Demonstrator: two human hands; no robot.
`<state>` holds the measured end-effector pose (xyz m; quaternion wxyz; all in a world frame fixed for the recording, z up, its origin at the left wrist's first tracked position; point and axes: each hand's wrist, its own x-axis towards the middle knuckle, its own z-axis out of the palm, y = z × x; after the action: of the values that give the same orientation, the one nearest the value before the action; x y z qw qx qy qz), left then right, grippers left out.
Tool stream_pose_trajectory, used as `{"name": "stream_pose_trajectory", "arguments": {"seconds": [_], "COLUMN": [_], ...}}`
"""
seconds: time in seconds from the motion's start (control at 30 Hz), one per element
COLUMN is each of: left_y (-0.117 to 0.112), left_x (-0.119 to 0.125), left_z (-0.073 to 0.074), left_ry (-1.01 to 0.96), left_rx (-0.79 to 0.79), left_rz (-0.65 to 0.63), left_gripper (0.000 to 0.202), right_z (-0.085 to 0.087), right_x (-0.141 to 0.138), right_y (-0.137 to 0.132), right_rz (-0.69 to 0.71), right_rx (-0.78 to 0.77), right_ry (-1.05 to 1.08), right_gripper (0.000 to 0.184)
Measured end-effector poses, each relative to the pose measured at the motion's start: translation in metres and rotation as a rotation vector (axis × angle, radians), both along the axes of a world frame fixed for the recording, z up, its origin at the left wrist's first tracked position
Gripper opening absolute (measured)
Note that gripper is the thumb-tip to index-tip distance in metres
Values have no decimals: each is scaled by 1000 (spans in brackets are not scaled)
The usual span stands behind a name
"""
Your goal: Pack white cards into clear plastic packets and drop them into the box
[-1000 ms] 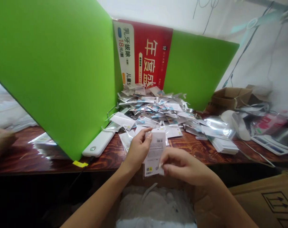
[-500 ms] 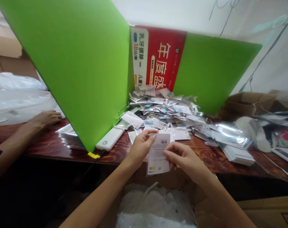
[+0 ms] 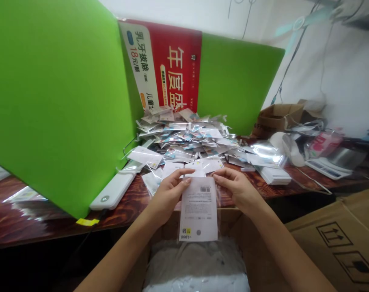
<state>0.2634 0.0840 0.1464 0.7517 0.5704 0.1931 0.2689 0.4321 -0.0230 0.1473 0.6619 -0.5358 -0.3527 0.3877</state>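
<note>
A printed card in a clear plastic sleeve (image 3: 199,211) hangs between my hands, upside down, with text, a small yellow mark and "1000" on it. My left hand (image 3: 173,188) pinches its upper left edge between thumb and fingers. At the upper right corner, my right hand (image 3: 237,187) is closed on the sleeve's edge with thumb and forefinger. Just beyond my fingers lies a heap of similar sleeved cards (image 3: 184,136) on the dark red wooden table (image 3: 123,213). Beneath the card sits a carton holding whitish plastic-wrapped material (image 3: 196,265).
Green boards (image 3: 68,93) stand to the left and behind the heap, with a red printed panel (image 3: 176,69) between. A long white device (image 3: 113,192) lies left. Right are a white card stack (image 3: 274,175), a scale (image 3: 329,168) and cardboard boxes (image 3: 333,243).
My view has turned to the right, and another person's arm on the left is out of sight. My right hand has shifted from the card's side up to its upper corner.
</note>
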Motion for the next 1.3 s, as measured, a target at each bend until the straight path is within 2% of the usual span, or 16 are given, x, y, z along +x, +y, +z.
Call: {"name": "stream_pose_trajectory", "arguments": {"seconds": [0.13, 0.33, 0.5, 0.67, 0.77, 0.93, 1.07, 1.17, 1.23, 1.3], "left_y": [1, 9, 10, 8, 8, 9, 3, -2, -3, -2], "left_x": [-3, -11, -11, -6, -5, -3, -4, -8, -11, -13], "left_z": [2, -3, -6, -6, -7, -9, 2, 11, 9, 0], "left_ry": [-65, -121, -97, -72, -47, -3, 28, 20, 28, 103], "left_rx": [-48, -28, 61, 160, 201, 182, 46, -84, -120, -79], "left_rz": [51, 136, 152, 164, 167, 155, 101, 62, 56, 20], "left_gripper": [34, 13, 10, 9, 9, 11, 21, 48, 66, 71], "right_z": [5, 8, 5, -1, -5, -5, 4, 14, 20, 23], "right_x": [-4, -7, -3, 2, 3, 5, 4, 2, 0, -2], "right_y": [7, 21, 22, 19, 17, 7, -3, -9, -13, -15], "right_rz": [-13, 56, 47, 58, 58, 100, 116, 101, 59, -15], "right_rx": [58, 65, 32, 78, 90, 78, 101, 136, 172, 198], "right_ry": [21, 62, 58, 82, 12, -31, 40, 129, 183, 197], "right_gripper": [25, 16, 10, 14, 11, 19, 26, 24, 20, 18]}}
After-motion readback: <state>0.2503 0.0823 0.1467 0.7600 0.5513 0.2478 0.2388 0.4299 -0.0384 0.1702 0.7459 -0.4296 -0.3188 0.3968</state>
